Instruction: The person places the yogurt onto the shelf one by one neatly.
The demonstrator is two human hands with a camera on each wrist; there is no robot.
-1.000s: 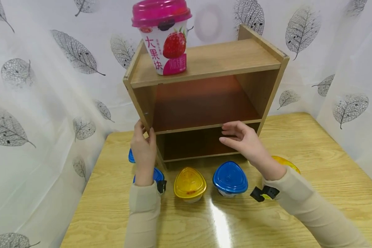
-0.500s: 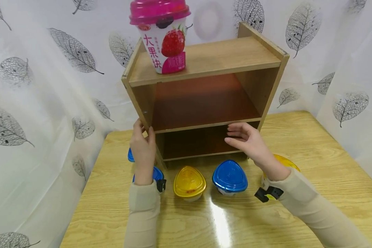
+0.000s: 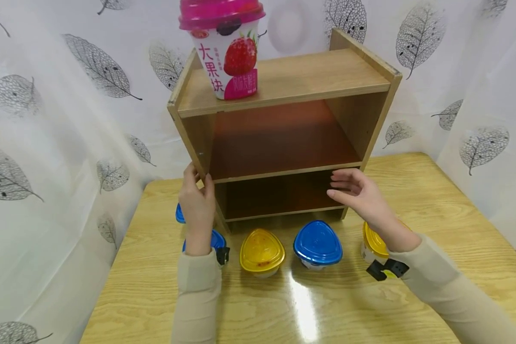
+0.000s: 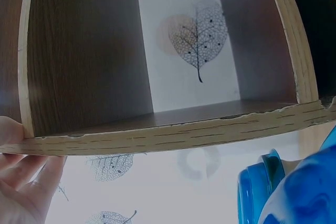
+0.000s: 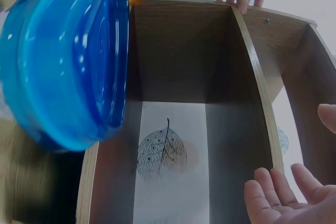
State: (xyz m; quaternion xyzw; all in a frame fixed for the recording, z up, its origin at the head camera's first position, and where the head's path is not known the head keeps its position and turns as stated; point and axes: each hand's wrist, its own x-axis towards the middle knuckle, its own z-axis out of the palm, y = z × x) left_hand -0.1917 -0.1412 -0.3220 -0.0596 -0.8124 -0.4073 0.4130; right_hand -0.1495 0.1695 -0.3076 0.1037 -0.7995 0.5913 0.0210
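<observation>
Left hand (image 3: 198,203) gripping the side board (image 4: 168,137) of the wooden shelf (image 3: 279,138) — thumb at the front edge, fingers round the outside — while the right hand (image 3: 360,193) is relaxed and free, its fingers loosely bent in front of the lower compartment (image 3: 279,196), near the right end. From my end I can't tell whether those fingertips touch the middle board (image 3: 284,173). I see the shelf standing upright toward the back of the table (image 3: 249,310). At the left end of its top board (image 3: 318,71) stands a cup (image 3: 215,67) with a pink lid (image 3: 221,13). Before the shelf I see a yellow tub (image 3: 262,251) and, just to its right, a blue tub (image 3: 318,243). Another yellow tub (image 3: 372,239) sits partly behind the right wrist; a second blue tub (image 3: 217,240) is mostly hidden by the left wrist, and a corner of blue lid (image 3: 180,214) shows beside the left hand. Behind everything hangs a white curtain (image 3: 69,124) printed with dark leaves.
</observation>
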